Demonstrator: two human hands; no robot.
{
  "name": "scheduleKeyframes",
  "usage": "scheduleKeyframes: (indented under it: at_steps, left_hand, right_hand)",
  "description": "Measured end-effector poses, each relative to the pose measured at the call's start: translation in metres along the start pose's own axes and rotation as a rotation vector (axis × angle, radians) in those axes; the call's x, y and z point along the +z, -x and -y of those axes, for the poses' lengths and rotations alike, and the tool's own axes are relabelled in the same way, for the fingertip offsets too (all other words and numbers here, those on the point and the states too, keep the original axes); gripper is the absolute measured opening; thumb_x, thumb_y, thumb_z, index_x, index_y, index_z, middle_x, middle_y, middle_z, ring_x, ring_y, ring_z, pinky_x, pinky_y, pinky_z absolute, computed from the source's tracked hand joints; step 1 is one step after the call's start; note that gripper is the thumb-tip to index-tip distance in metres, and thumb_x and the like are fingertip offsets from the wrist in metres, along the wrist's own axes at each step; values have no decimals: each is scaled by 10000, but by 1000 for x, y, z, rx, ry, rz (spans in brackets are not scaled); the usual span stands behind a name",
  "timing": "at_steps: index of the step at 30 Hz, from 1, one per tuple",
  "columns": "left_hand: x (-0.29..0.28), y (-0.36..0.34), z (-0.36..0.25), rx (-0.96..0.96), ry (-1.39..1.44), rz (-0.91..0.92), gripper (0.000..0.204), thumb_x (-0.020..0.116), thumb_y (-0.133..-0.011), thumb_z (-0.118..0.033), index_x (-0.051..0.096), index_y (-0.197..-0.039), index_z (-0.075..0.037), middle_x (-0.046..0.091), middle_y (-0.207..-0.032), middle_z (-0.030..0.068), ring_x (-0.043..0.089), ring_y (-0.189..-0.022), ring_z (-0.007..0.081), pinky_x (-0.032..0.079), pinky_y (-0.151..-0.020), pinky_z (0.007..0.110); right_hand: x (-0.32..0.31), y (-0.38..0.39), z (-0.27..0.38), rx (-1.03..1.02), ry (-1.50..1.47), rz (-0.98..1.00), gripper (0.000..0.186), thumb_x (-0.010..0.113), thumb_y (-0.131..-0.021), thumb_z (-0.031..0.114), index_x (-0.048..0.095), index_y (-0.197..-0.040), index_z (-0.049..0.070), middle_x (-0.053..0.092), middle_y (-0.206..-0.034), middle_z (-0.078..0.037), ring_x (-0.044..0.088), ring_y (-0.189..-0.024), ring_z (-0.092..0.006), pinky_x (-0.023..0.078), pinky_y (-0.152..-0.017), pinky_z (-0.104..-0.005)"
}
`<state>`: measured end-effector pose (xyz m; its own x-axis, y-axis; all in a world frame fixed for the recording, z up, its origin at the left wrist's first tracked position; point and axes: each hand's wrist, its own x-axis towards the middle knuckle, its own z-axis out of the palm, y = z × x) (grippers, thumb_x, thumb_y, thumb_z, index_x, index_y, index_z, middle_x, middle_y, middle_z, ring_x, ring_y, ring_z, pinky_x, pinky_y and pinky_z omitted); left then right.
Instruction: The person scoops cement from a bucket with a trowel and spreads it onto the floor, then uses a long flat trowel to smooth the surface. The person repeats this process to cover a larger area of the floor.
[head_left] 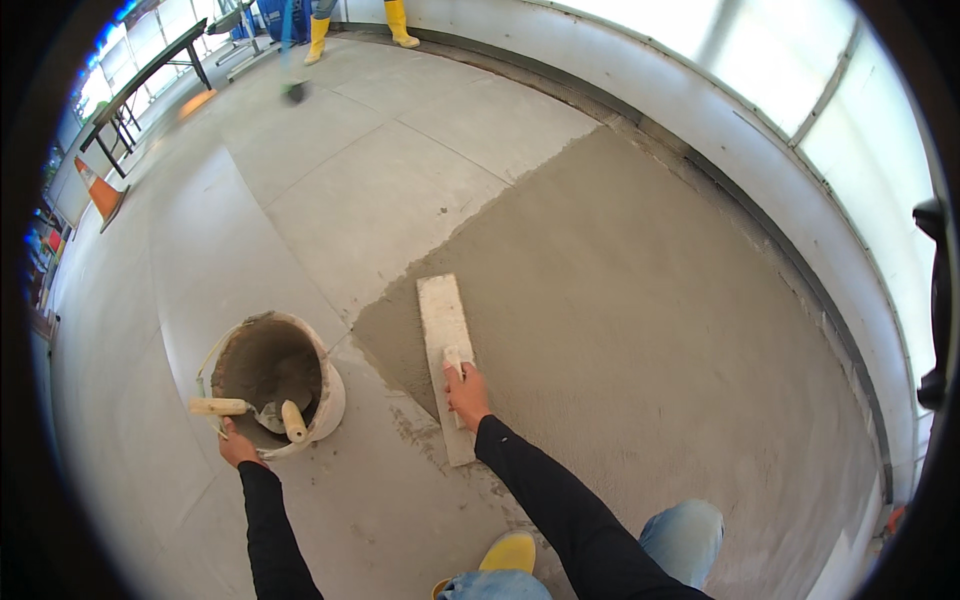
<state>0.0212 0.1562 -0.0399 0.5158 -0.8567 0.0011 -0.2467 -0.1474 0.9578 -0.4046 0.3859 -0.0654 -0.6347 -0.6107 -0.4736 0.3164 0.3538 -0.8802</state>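
Note:
My right hand [467, 396] is wrapped round the grip of a long, pale, mortar-caked float [443, 312]. The float lies flat at the left edge of a wet grey mortar layer [620, 310], its near end reaching past that edge onto the slab. At the left, my left hand [239, 446] is closed at the near-left side of a whitish bucket [334, 400], by its rim and wire handle. Mortar coats the bucket's inside. A trowel [222, 406] with a wooden handle rests across the rim, close above my left fingers. Another wooden handle [293, 421] leans out of the bucket.
Bare grey slabs [330, 190] border the mortar on the left. A white wall base [800, 230] curves along the right. An orange cone [100, 193] and a dark bench [150, 75] stand far left. A person in yellow boots [400, 22] stands at the back, near a blurred long-handled tool [294, 93].

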Motion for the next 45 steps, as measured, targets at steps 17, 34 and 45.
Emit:
scheduleKeyframes:
  at_steps: [17, 34, 45]
  left_hand:
    - [-2, -25, 3, -116, -99, -35, 546, 626, -1005, -357, 620, -1276, 118, 672, -1230, 201, 643, -1090, 311, 494, -949, 411]
    - [-1, -19, -13, -26, -314, -23, 562, 602, -996, -412, 664, -1182, 115, 688, -1182, 246, 652, -1094, 383, 512, -920, 453]
    - [-10, -51, 12, 32, -468, 34, 591, 556, -1013, -440, 659, -1198, 111, 689, -1181, 225, 653, -1070, 360, 495, -930, 440]
  right_hand:
    - [-210, 143, -87, 119, -499, -719, 302, 577, -1043, 326, 555, -1124, 36, 538, -705, -36, 512, -534, -115, 439, -449, -303]
    - [-180, 149, -36, 28, 457, 153, 762, 605, -977, 538, 506, -1416, -77, 660, -1201, -242, 688, -941, -267, 532, -877, -402]
    - [-197, 136, -71, 137, 161, -123, 668, 636, -982, 458, 515, -1403, -46, 618, -768, -81, 568, -592, -144, 483, -513, -311]
